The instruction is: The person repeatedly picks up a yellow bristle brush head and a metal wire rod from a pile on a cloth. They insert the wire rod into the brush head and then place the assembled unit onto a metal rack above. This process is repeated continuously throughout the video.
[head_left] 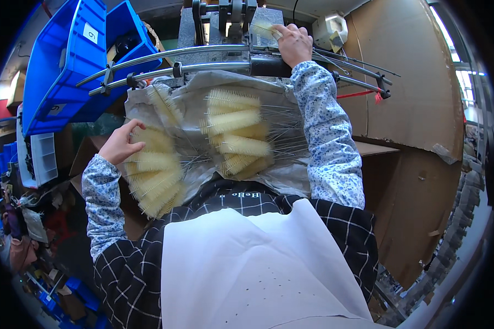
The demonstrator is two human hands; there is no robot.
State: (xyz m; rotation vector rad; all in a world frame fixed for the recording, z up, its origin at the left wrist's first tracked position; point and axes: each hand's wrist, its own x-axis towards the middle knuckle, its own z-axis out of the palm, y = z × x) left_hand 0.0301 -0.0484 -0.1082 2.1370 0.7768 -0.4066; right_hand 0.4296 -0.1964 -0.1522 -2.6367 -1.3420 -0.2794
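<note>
My left hand (121, 143) is at the left pile of pale yellow bristle brushes (155, 183), its thumb and forefinger curved and apart beside the topmost brushes. No brush is plainly gripped there. My right hand (295, 45) reaches forward to the metal machine (239, 27), fingers closed on a yellow bristle brush (264, 29); its wire end is hard to make out. A second pile of brushes (239, 123) lies in the middle of the grey cloth (195, 88), thin wire stems pointing right. One more brush (164, 104) rests tilted between the piles, farther back.
Two chrome rails (203, 67) cross in front of the machine, with thin rods (357, 59) at the right end. Blue bins (66, 66) stand at the left. Large cardboard sheets (406, 71) rise on the right. White material (252, 263) covers my lap.
</note>
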